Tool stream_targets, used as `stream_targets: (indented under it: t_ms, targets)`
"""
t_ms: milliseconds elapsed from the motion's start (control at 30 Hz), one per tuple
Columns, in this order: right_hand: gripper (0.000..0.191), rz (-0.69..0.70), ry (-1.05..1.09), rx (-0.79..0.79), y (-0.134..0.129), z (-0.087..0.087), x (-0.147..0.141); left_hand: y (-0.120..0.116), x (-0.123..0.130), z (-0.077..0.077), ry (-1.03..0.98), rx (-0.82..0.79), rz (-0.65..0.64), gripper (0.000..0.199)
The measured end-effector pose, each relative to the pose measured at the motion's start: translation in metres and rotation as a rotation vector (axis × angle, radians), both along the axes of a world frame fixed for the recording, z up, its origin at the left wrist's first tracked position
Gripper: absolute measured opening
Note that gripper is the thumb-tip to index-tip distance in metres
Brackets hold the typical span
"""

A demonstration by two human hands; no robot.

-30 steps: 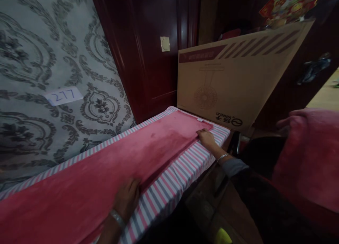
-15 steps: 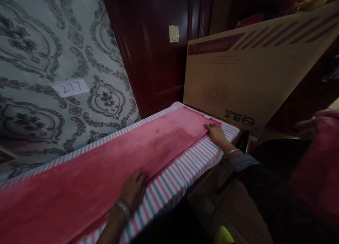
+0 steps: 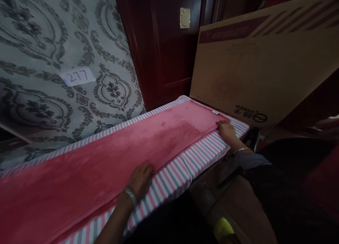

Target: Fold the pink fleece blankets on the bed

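A long folded piece of plush red cloth (image 3: 127,141) lies flat along a table with a pink, grey and white striped cover (image 3: 174,180). Its surface has darker brushed patches, and a small white label (image 3: 215,112) shows at the far right end. My left hand (image 3: 141,179), with a silver bracelet at the wrist, is closed at the cloth's near edge, around the middle. At the near right corner, my right hand (image 3: 227,131) has its fingers closed on the cloth edge. The fingertips of both hands are partly hidden.
A big cardboard box (image 3: 238,70) leans behind the table's far right end, beside a dark red door panel (image 3: 164,42). Patterned wallpaper (image 3: 113,92) with a paper numbered 277 (image 3: 78,76) runs along the back. Something yellow (image 3: 224,228) shows below, near the floor.
The view has tilted down and turned slightly left. The raised flap at the cloth's right end now lies flatter beside my right hand. My left hand stays on the near edge.
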State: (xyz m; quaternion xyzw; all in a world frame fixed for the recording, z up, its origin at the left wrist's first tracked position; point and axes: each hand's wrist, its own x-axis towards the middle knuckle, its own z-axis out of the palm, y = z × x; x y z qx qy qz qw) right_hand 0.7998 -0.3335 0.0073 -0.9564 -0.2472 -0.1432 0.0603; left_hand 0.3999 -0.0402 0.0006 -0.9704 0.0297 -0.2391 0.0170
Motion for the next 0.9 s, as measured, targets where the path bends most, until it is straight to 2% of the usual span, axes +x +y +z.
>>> stream_targets:
  t_ms: [67, 133, 200, 300, 333, 400, 500, 600, 733, 900]
  targets:
    - [0.047, 0.015, -0.033, 0.020, 0.012, 0.004, -0.013, -0.002, 0.000, -0.001, 0.032, -0.032, 0.018, 0.026]
    - [0.048, 0.147, -0.066, 0.092, 0.033, 0.005, -0.038, -0.006, -0.001, 0.000, 0.068, -0.065, 0.037, 0.026]
    - [0.044, 0.414, -0.044, 0.186, 0.062, 0.002, -0.079, -0.012, 0.000, 0.002, 0.111, -0.086, 0.058, 0.025]
    - [0.040, 0.855, 0.055, 0.295, 0.107, -0.007, -0.159, -0.021, 0.003, 0.006, 0.202, -0.082, 0.099, 0.020]
    - [0.040, 0.961, 0.080, 0.325, 0.120, -0.010, -0.185, -0.023, 0.004, 0.006, 0.229, -0.073, 0.110, 0.017]
    - [0.041, 1.089, 0.117, 0.372, 0.142, -0.016, -0.229, -0.025, 0.005, 0.007, 0.235, -0.071, 0.123, 0.015]
    - [0.043, 1.132, 0.154, 0.373, 0.162, -0.028, -0.266, -0.025, -0.004, 0.007, 0.223, -0.059, 0.169, 0.020]
    - [0.041, 1.120, 0.131, 0.335, 0.168, -0.042, -0.273, -0.019, -0.034, 0.010, 0.229, -0.017, 0.274, 0.018]
    - [0.044, 1.109, 0.066, 0.302, 0.163, -0.054, -0.269, 0.000, -0.100, 0.017, 0.237, -0.001, 0.423, 0.016]
    - [0.042, 1.117, 0.010, 0.337, 0.165, -0.050, -0.284, 0.037, -0.188, 0.028, 0.275, -0.029, 0.626, 0.020]
